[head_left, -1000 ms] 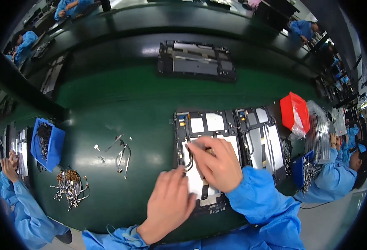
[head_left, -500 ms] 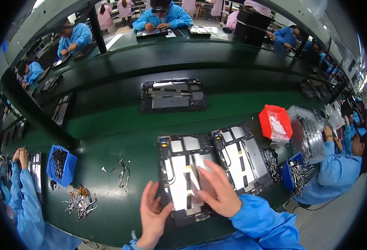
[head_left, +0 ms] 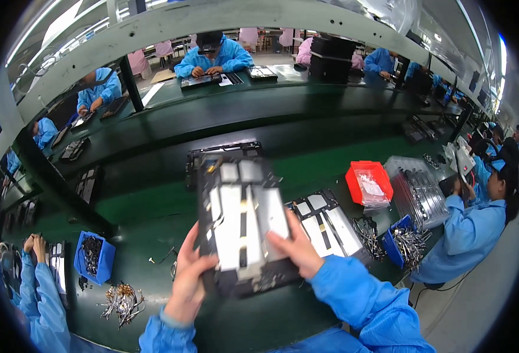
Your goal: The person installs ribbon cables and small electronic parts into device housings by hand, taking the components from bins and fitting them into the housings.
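Note:
Both my hands hold up an opened tablet-like housing (head_left: 228,226), black-framed with silver panels and dark strips; it is tilted and slightly blurred. My left hand (head_left: 187,275) grips its left edge, thumb on the face. Its right edge is in my right hand (head_left: 300,250), with the thumb laid over the front. A similar housing (head_left: 353,235) lies flat on the green bench to the right. Behind the raised one, another housing (head_left: 247,147) lies farther back, partly covered. Thin black cables (head_left: 172,257) beside my left hand are mostly hidden.
At left stand a blue bin (head_left: 105,259) of black parts and a pile of connector cables (head_left: 121,304). A red bin (head_left: 353,176), clear trays (head_left: 418,194) and a blue bin (head_left: 393,250) of metallic parts are at right. Co-workers sit around; a rail (head_left: 212,20) crosses above.
My hands have closed on the left housing's edges and lifted it off the bench, away from the one beside it. The view has tilted upward.

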Motion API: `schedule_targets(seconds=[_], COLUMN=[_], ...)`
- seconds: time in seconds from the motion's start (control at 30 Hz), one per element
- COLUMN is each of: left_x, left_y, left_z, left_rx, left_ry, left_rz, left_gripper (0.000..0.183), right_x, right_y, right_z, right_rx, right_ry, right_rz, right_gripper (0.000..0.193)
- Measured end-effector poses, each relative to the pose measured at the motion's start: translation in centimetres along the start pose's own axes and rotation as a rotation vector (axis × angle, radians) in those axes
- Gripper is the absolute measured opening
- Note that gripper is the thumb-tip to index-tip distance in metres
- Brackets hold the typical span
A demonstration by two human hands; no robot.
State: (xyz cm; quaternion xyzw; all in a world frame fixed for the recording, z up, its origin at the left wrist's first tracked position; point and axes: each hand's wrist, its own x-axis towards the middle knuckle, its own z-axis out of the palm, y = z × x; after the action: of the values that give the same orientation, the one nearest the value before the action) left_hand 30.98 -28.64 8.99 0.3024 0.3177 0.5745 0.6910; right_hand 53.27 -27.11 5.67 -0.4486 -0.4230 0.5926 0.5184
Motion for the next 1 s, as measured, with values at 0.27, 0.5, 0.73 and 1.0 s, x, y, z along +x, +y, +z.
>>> schedule_targets(seconds=[0.27, 0.5, 0.73, 1.0], left_x=[16.3, 21.5, 25.0, 23.0], left_y=[-0.1, -1.1, 1.6, 5.7], left_z=[-7.3, -9.1, -9.0, -8.6], left_rx=[1.491, 1.728, 1.607, 0.316], left_ry=[0.167, 0.517, 0.571, 0.189], left_rz=[0.431, 0.009, -0.134, -0.224], left_gripper=[0.056, 0.085, 0.082, 0.029], right_x=[17.7, 26.2, 28.1, 28.4], right_y=[-9.9, -1.9, -0.8, 1.1], right_z=[-15.4, -23.4, -23.0, -20.0], right_rx=[-0.401, -0.548, -1.088, -0.926], right_ry=[0.165, 0.193, 0.314, 0.219], right_rz=[-0.263, -0.056, -0.140, -0.183], right_gripper=[0.062, 0.071, 0.084, 0.089])
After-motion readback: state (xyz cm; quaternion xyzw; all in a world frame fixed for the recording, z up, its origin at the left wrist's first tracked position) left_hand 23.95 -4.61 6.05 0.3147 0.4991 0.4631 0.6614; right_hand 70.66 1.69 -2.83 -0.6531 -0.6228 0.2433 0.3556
